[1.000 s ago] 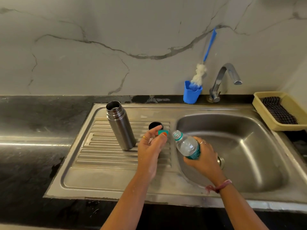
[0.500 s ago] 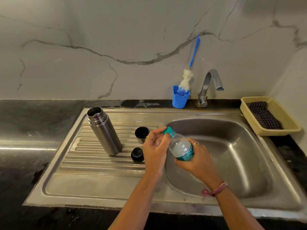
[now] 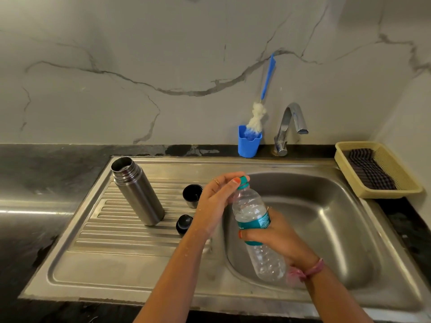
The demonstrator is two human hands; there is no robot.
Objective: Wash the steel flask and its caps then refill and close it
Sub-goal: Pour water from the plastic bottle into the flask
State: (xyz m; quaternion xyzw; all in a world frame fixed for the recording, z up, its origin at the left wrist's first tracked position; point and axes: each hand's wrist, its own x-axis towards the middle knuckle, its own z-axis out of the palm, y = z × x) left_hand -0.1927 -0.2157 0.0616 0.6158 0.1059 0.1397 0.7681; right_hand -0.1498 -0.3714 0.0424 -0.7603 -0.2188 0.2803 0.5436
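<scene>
Left hand [image 3: 215,201] pinching the teal screw cap [image 3: 243,182] atop the clear plastic water bottle [image 3: 255,226], thumb and fingers curled round it, forearm rising from the near edge. Right hand [image 3: 277,238] wrapped round the bottle's teal label, holding it tilted over the stainless steel sink basin [image 3: 326,220], wrist bent inward. Left of the basin, on the ribbed drainboard: open steel flask [image 3: 137,191] upright, black cup cap [image 3: 192,195] and black stopper [image 3: 184,224] between flask and left hand.
</scene>
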